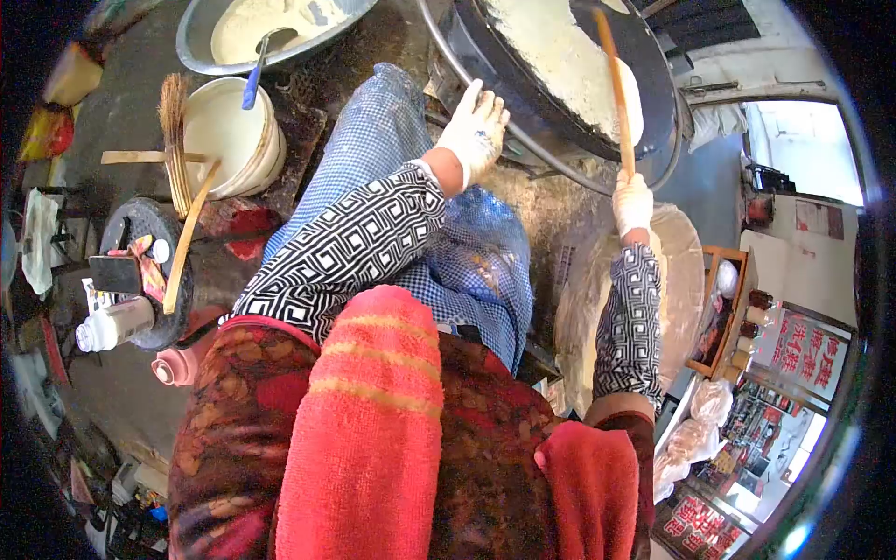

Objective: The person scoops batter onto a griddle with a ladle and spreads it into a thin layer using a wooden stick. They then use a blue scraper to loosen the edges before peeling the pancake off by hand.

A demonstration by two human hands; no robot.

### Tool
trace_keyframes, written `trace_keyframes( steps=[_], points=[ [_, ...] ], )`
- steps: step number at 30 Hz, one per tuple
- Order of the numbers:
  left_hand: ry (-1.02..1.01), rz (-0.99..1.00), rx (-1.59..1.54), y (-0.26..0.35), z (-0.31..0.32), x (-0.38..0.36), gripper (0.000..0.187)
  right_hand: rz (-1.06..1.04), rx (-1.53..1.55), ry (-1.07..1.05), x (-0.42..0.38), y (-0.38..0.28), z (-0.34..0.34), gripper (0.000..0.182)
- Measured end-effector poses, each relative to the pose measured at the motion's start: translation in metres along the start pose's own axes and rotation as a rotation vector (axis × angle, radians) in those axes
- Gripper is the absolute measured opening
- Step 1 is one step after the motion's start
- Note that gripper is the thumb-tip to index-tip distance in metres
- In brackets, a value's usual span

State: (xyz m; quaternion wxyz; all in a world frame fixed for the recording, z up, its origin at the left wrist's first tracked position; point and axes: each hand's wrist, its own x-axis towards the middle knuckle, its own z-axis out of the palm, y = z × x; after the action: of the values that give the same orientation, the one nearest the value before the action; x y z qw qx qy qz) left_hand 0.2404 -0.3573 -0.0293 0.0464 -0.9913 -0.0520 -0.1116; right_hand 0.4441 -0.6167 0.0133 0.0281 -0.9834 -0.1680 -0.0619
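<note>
My left hand (476,126), in a white glove, rests with fingers spread on the rim of a large round black griddle (653,65). A thin pale sheet of batter (560,47) covers the griddle. My right hand (633,203), also gloved, is closed around a long wooden stick (614,84) that reaches up onto the batter sheet. Both sleeves show a black-and-white pattern. A blue checked apron (373,140) lies over my lap and a red towel (373,420) hangs at my chest.
A metal basin of batter (201,42) with a blue-handled ladle (254,79) stands top left, a white bucket (233,131) below it. A straw brush and wooden sticks (177,168) lean nearby. A stack of thin pancakes (686,271) lies right of my knee.
</note>
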Motion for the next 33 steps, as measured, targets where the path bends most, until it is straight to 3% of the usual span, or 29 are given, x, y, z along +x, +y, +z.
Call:
trace_keyframes(
  steps=[2,7,10,14,16,19,22,24,25,26,28,33],
  points=[
    [-0.004,0.002,0.073,-0.004,-0.003,-0.003,0.046,0.059,-0.118,-0.077,-0.016,-0.001,0.006,0.045],
    [-0.013,-0.03,0.051,-0.018,-0.001,-0.001,0.044,0.098,-0.059,-0.011,-0.005,0.01,0.004,0.04],
    [0.067,-0.059,0.026,-0.028,0.006,0.001,0.04,-0.117,-0.011,-0.051,-0.029,-0.005,0.004,0.042],
    [0.142,-0.07,0.023,-0.047,0.025,0.004,0.051,0.064,-0.036,-0.022,0.0,0.052,0.033,0.042],
    [0.149,-0.094,0.034,-0.057,0.024,0.008,0.045,0.098,-0.023,-0.012,-0.004,0.03,0.01,0.043],
    [0.205,-0.123,0.023,-0.071,0.017,0.011,0.038,-0.059,0.0,-0.022,-0.023,0.006,-0.005,0.041],
    [0.057,-0.205,0.024,-0.083,0.011,0.018,0.046,0.102,-0.005,-0.05,-0.015,0.021,0.01,0.039],
    [-0.149,-0.254,0.046,-0.092,-0.004,0.026,0.044,0.085,0.036,-0.017,-0.009,0.015,0.006,0.039],
    [-0.163,-0.262,0.146,-0.095,-0.012,0.032,0.057,0.059,0.066,-0.005,-0.01,0.004,0.0,0.039],
    [-0.14,-0.266,0.159,-0.097,-0.02,0.037,0.057,0.022,0.048,-0.01,-0.015,-0.006,-0.008,0.039],
    [-0.235,-0.305,0.21,-0.081,-0.041,0.043,0.053,-0.061,0.024,-0.087,-0.027,-0.015,-0.013,0.039],
    [-0.087,0.009,-0.132,0.013,-0.049,0.024,0.045,0.09,0.081,-0.033,-0.008,0.001,0.002,0.039]
  ],
)
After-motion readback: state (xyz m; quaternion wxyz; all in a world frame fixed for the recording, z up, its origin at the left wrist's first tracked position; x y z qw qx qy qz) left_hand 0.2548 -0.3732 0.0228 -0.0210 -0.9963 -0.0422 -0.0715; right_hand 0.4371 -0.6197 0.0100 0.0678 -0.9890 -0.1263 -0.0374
